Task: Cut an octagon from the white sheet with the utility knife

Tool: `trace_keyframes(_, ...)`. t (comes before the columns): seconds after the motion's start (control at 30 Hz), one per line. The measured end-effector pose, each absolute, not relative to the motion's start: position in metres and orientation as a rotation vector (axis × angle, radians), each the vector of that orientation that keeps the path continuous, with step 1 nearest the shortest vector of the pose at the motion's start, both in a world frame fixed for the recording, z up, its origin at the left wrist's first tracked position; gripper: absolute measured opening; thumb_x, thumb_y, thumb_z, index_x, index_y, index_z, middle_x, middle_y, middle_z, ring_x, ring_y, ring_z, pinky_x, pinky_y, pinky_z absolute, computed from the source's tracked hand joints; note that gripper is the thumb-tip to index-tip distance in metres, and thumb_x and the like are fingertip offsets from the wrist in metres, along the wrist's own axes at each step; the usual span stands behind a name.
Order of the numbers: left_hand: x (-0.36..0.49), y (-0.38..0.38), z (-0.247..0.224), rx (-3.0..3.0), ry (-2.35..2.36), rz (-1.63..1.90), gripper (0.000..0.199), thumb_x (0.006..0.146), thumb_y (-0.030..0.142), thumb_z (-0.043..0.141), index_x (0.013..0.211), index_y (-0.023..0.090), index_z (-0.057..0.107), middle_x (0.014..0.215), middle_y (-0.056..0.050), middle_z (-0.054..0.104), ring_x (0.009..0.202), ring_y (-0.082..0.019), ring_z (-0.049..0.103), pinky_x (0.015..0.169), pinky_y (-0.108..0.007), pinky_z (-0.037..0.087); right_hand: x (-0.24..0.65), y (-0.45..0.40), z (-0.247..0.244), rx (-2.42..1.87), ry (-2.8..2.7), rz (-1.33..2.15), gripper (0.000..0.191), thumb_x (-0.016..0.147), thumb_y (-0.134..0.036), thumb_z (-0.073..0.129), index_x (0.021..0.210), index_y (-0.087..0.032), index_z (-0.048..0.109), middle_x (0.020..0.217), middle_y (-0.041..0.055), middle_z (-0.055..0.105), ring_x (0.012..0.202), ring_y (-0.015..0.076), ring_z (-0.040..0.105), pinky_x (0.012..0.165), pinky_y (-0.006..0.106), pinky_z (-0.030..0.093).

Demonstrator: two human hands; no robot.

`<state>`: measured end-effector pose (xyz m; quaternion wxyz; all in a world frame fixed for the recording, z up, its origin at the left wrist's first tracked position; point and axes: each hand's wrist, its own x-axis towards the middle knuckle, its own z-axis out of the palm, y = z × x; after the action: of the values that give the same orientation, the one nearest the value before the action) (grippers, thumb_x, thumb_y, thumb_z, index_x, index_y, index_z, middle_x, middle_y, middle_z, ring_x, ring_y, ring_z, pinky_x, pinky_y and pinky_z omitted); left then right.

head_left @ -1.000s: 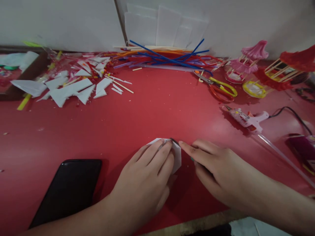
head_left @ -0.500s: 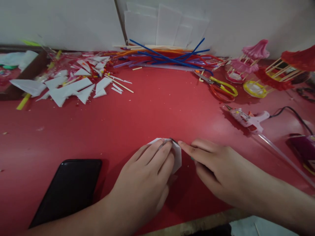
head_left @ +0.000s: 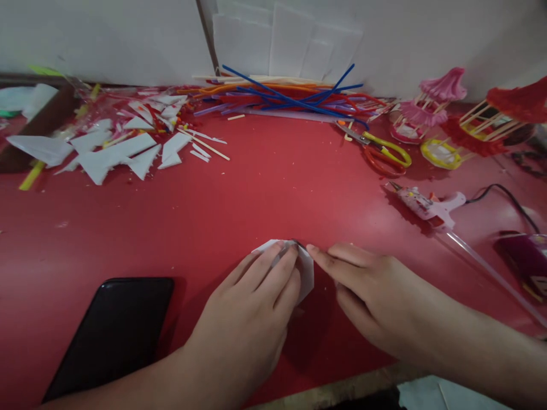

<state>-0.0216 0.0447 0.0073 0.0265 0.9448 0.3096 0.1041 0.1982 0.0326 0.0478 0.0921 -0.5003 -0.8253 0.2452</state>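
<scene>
My left hand (head_left: pixel 248 313) is pressed down on a small white sheet piece with angled corners (head_left: pixel 306 279), its fingers bent over the top edge. Most of that piece is hidden beneath the palm and fingers. To its right, my right hand (head_left: pixel 367 285) is closed, index finger stretched forward along a thin, dark-bladed craft knife (head_left: pixel 301 245). The blade meets the white piece at its upper right edge, close to my left fingertips. The knife's handle is hidden inside my right hand.
A black phone (head_left: pixel 113 330) lies at left. White scraps (head_left: pixel 115 154) and bundled pipe cleaners (head_left: pixel 299 99) line the back. At right are scissors (head_left: pixel 384 151), a glue gun (head_left: pixel 427 205), and pink (head_left: pixel 442 85) and red (head_left: pixel 517 102) stick-built models.
The view has shifted slightly, so the phone and scraps sit a little further left. Both hands keep nearly the same pose, with the blade still at the white piece's edge.
</scene>
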Motion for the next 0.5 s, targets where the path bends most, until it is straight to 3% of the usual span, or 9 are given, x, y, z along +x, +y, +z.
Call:
trace_keyframes(0.27, -0.0213, 0.0444, 0.0071, 2.892, 0.958, 0.279, 0.066, 0.076, 0.006, 0.040, 0.141, 0.006, 0.047, 0.144, -0.012, 0.054, 0.132, -0.033, 0.049, 0.108, -0.049, 0.046, 0.1995, 0.0310, 0.0460, -1.489, -2.441, 0.743, 0.058, 0.086, -0.005, 0.044, 0.136, -0.031, 0.057, 0.127, 0.0042, 0.068, 0.108, 0.0224, 0.068, 0.089, 0.039, 0.059)
trace_keyframes(0.5, -0.0190, 0.0447, 0.0081, 2.904, 0.960, 0.346, 0.058, 0.081, 0.007, 0.039, 0.139, 0.005, 0.049, 0.140, -0.012, 0.057, 0.130, -0.033, 0.051, 0.105, -0.049, 0.048, 0.1987, 0.0323, 0.0474, -1.502, -2.500, 0.760, 0.049, 0.090, -0.005, 0.039, 0.131, -0.020, 0.061, 0.128, 0.0092, 0.067, 0.106, 0.0206, 0.067, 0.091, 0.037, 0.058)
